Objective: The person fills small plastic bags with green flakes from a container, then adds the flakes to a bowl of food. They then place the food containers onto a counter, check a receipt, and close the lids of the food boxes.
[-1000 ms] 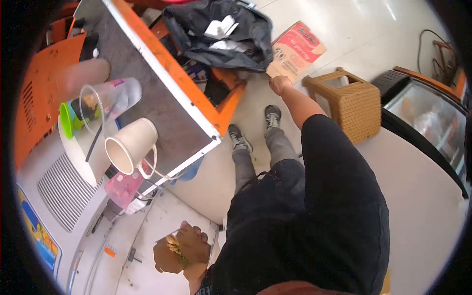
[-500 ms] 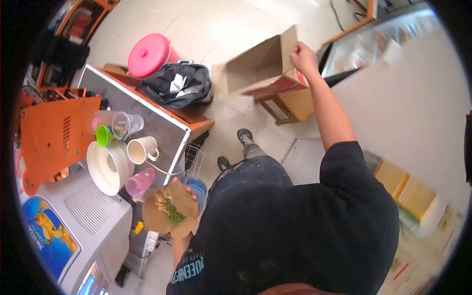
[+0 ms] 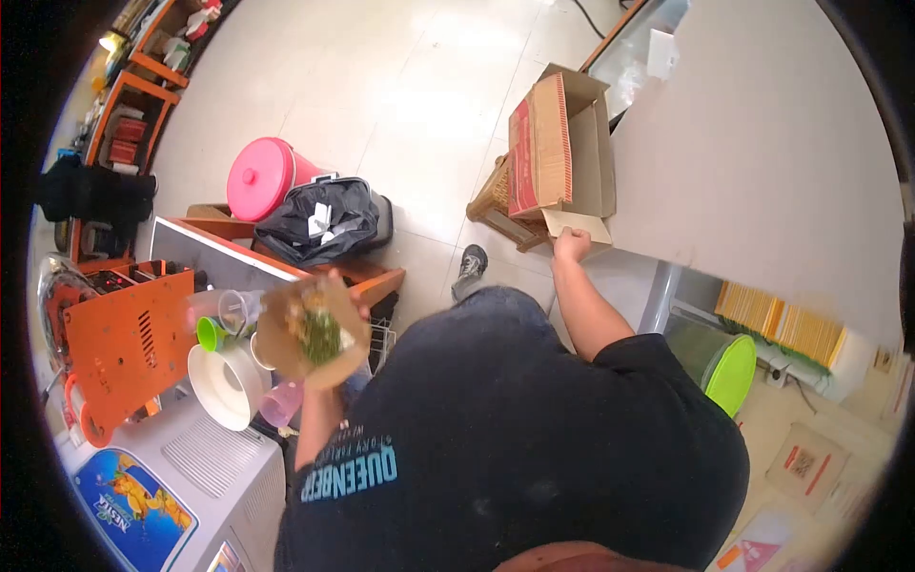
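My left hand (image 3: 358, 303) holds an open brown paper food container (image 3: 315, 334) with green and orange food in it, above the cups at the left; most of the hand is hidden under the container. My right hand (image 3: 572, 244) is closed on the near flap of a large open cardboard box (image 3: 541, 143). That box lies on its side on a woven stool (image 3: 492, 212), its opening facing right, against the edge of a pale surface (image 3: 724, 153).
Left: a pink lidded bucket (image 3: 259, 179), a black-lined bin (image 3: 324, 227), a white bowl (image 3: 229, 386), a green cup (image 3: 210, 332) and an orange panel (image 3: 129, 343). Right: a green-lidded container (image 3: 732, 375). A shoe (image 3: 471, 263) stands on the floor.
The cardboard box has turned, so its opening faces right instead of left. My right hand has shifted from its far edge to the near flap. My left hand has raised the food container.
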